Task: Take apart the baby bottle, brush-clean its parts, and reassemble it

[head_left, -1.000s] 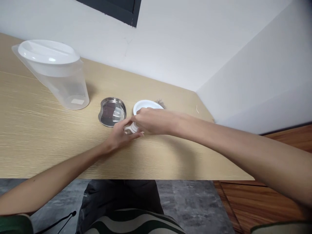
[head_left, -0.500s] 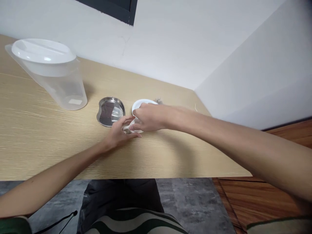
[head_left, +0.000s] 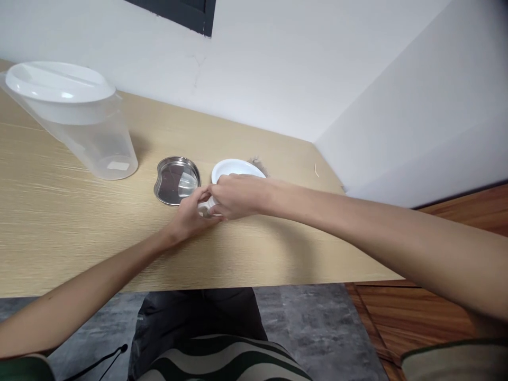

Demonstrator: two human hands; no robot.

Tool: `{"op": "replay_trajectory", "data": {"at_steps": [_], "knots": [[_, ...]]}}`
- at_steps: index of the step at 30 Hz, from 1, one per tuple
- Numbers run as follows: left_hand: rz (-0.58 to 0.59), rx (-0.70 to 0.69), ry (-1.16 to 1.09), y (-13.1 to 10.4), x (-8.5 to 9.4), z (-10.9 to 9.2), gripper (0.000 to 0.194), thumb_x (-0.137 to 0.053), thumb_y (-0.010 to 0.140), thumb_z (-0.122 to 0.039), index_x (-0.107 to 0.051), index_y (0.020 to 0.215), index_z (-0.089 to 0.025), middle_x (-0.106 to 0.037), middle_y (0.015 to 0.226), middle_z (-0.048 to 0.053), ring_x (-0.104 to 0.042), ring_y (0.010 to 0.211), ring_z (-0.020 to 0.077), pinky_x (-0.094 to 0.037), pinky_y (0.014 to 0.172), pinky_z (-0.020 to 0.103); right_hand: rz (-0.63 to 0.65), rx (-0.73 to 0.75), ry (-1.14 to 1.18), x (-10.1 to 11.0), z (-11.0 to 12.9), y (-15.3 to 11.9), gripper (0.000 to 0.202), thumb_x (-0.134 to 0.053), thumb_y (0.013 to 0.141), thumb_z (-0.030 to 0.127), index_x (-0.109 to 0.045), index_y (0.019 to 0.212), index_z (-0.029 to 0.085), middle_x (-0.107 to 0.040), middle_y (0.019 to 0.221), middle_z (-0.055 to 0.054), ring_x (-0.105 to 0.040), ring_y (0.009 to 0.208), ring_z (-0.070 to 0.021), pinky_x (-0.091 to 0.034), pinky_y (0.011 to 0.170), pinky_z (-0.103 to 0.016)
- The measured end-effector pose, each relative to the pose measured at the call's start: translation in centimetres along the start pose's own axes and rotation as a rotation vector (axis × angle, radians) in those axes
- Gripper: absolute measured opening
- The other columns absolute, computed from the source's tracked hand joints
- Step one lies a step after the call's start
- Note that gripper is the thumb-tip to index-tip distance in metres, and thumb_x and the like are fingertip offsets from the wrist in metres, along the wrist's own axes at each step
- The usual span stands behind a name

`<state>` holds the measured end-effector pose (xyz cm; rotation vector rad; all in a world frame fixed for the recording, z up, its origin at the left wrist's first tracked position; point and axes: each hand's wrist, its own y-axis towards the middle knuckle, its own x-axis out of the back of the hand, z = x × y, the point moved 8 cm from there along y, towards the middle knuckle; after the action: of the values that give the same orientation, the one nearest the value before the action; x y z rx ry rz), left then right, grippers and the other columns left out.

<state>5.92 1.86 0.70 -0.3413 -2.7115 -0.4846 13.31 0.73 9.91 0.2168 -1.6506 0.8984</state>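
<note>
My left hand (head_left: 192,211) curls around a small clear, cup-like thing (head_left: 203,210), which the fingers mostly cover. My right hand (head_left: 234,196) reaches across from the right, its fingers closed on something white (head_left: 209,203) pressed at the mouth of the clear thing. Whether the white piece is cloth or paper cannot be made out. Just behind my left hand is a kidney-shaped steel tray (head_left: 162,198), with a clear plastic cup (head_left: 187,185) lying in it. A white dish (head_left: 234,165) stands behind my right hand, which hides its front part.
A tall translucent pitcher (head_left: 107,140) with a white lid stands at the left of the wooden table (head_left: 99,227). Grey, hair-like strands (head_left: 260,165) show by the dish. A thin pale strip (head_left: 316,170) lies near the far right table edge, close to the wall.
My left fingers have drawn in closer around the clear thing, and less of the white piece shows. My view has shifted slightly, moving the pitcher, tray and dish a little leftward.
</note>
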Motion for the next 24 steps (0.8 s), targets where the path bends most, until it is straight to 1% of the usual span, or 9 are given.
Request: {"op": "replay_trajectory", "data": {"at_steps": [3, 6, 8, 10, 12, 14, 17, 19, 24], "knots": [[-0.012, -0.018, -0.014, -0.2, 0.0, 0.0, 0.068, -0.086, 0.069, -0.029, -0.058, 0.13, -0.02, -0.075, 0.123, 0.01, -0.072, 0.113, 0.0296, -0.058, 0.097, 0.042, -0.006, 0.018, -0.016, 0.1, 0.3, 0.2, 0.02, -0.063, 0.09, 0.024, -0.075, 0.105, 0.021, -0.074, 0.097, -0.01, -0.067, 0.094, -0.0292, -0.046, 0.073, -0.035], [-0.013, -0.015, -0.041, -0.3, 0.3, 0.0, 0.078, -0.089, 0.067, -0.033, -0.054, 0.135, -0.022, -0.075, 0.125, 0.01, -0.072, 0.114, 0.0291, -0.059, 0.097, 0.041, -0.002, 0.007, -0.02, 0.5, 0.1, 0.0, 0.016, -0.062, 0.092, 0.023, -0.075, 0.101, 0.022, -0.073, 0.089, -0.007, -0.066, 0.086, -0.0244, -0.044, 0.073, -0.033], [-0.002, 0.013, -0.083, -0.3, 0.3, 0.1, 0.087, -0.093, 0.063, -0.039, -0.051, 0.137, -0.022, -0.076, 0.123, 0.01, -0.073, 0.115, 0.0299, -0.059, 0.098, 0.043, 0.001, -0.012, -0.013, 1.0, -0.6, -0.4, 0.02, -0.056, 0.098, 0.03, -0.074, 0.1, 0.021, -0.072, 0.085, -0.007, -0.065, 0.076, -0.0213, -0.042, 0.07, -0.033], [0.022, 0.035, -0.161, -0.1, 0.1, 0.3, 0.089, -0.095, 0.059, -0.041, -0.051, 0.135, -0.022, -0.076, 0.122, 0.011, -0.072, 0.116, 0.0302, -0.059, 0.102, 0.044, -0.013, -0.052, 0.016, 1.7, -1.8, -0.9, 0.031, -0.049, 0.101, 0.042, -0.07, 0.109, 0.02, -0.072, 0.089, -0.008, -0.063, 0.071, -0.0204, -0.041, 0.064, -0.032], [0.038, 0.037, -0.253, 0.0, 0.0, 0.3, 0.087, -0.096, 0.058, -0.039, -0.053, 0.131, -0.021, -0.075, 0.124, 0.012, -0.071, 0.119, 0.0302, -0.057, 0.106, 0.046, -0.031, -0.067, 0.079, 2.0, -3.0, -1.4, 0.038, -0.056, 0.096, 0.048, -0.063, 0.122, 0.021, -0.072, 0.1, -0.009, -0.063, 0.074, -0.0212, -0.041, 0.062, -0.031], [0.04, 0.045, -0.322, 0.1, 0.0, 0.3, 0.085, -0.097, 0.057, -0.037, -0.054, 0.129, -0.021, -0.076, 0.123, 0.013, -0.071, 0.12, 0.0311, -0.055, 0.108, 0.048, -0.028, -0.008, 0.133, 1.8, -3.7, -1.8, 0.047, -0.069, 0.087, 0.046, -0.058, 0.127, 0.022, -0.07, 0.108, -0.008, -0.064, 0.084, -0.0219, -0.043, 0.066, -0.03], [0.075, 0.129, -0.451, 0.1, -0.3, 0.5, 0.089, -0.098, 0.055, -0.035, -0.053, 0.131, -0.02, -0.079, 0.114, 0.013, -0.074, 0.111, 0.0329, -0.06, 0.098, 0.049, -0.047, 0.094, 0.26, 1.2, -4.2, -2.0, 0.058, -0.078, 0.079, 0.04, -0.055, 0.128, 0.02, -0.066, 0.121, -0.009, -0.064, 0.097, -0.0222, -0.048, 0.076, -0.03], [0.115, 0.202, -0.542, -0.1, -0.5, 0.5, 0.091, -0.098, 0.056, -0.035, -0.052, 0.133, -0.019, -0.081, 0.108, 0.013, -0.077, 0.103, 0.0327, -0.063, 0.088, 0.047, -0.067, 0.101, 0.395, 0.6, -4.6, -2.0, 0.059, -0.078, 0.079, 0.043, -0.056, 0.128, 0.019, -0.065, 0.124, -0.01, -0.064, 0.099, -0.0217, -0.049, 0.079, -0.03], [0.153, 0.27, -0.599, -0.3, -0.5, 0.5, 0.088, -0.096, 0.059, -0.037, -0.056, 0.134, -0.017, -0.081, 0.109, 0.013, -0.078, 0.095, 0.0312, -0.065, 0.076, 0.04, -0.108, 0.106, 0.752, -1.0, -4.6, -1.7, 0.044, -0.074, 0.084, 0.045, -0.065, 0.118, 0.019, -0.069, 0.117, -0.008, -0.065, 0.099, -0.0202, -0.051, 0.081, -0.03]]}}
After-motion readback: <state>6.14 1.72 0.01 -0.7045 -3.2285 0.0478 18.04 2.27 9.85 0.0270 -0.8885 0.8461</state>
